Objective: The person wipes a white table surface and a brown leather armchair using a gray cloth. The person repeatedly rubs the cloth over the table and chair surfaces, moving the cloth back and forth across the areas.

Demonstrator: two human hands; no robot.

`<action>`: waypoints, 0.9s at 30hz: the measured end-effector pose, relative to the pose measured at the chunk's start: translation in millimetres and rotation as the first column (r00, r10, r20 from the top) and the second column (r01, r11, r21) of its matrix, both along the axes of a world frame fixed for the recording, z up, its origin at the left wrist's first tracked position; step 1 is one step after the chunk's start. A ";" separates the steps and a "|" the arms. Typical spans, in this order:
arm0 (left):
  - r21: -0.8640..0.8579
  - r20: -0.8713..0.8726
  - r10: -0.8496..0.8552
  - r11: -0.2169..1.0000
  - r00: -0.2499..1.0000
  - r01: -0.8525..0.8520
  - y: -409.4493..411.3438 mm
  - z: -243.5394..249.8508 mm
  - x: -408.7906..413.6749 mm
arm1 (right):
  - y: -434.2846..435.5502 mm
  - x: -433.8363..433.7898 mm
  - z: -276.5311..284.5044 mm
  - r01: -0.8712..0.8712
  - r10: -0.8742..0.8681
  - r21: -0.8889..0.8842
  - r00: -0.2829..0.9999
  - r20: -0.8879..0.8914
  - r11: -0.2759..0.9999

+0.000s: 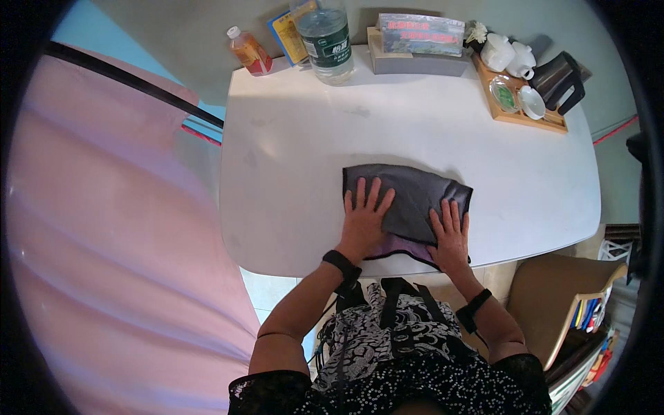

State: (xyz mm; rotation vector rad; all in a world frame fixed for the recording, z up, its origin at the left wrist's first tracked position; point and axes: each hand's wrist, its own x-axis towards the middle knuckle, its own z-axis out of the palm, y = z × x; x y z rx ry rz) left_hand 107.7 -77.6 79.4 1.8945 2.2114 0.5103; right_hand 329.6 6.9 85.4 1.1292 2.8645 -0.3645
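Note:
A grey cleaning cloth (410,199) with black edging lies folded on the white table (290,181), close to its front edge. Its purple underside shows along the near fold. My left hand (364,223) presses flat on the cloth's left part, fingers spread. On the right part rests my right hand (450,238), palm down, its fingers slightly apart. Neither hand grips the cloth. Both wrists wear black straps.
Along the back stand a juice bottle (250,51), a large water bottle (326,44) and a tissue box (421,46). A wooden tray (498,111) holds white teaware and a dark kettle (557,80) at back right. A tan chair (544,290) stands right; pink sheeting (119,218) hangs left.

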 end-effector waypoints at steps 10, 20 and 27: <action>-0.170 0.002 -0.130 0.977 0.991 0.129 -72.5 15.9 11.8 | -56.6 20.0 -1.5 -0.025 0.025 -0.001 0.992 0.126 1.000; -0.198 0.012 0.161 0.968 0.987 -0.155 -179.8 26.4 -64.8 | -121.2 -72.9 -0.9 -0.263 0.259 -0.134 0.965 -0.047 0.955; -0.135 -0.063 0.330 0.932 0.942 -0.336 -225.9 19.8 -120.2 | -155.3 -160.4 6.5 -0.444 0.437 -0.081 0.895 -0.092 0.892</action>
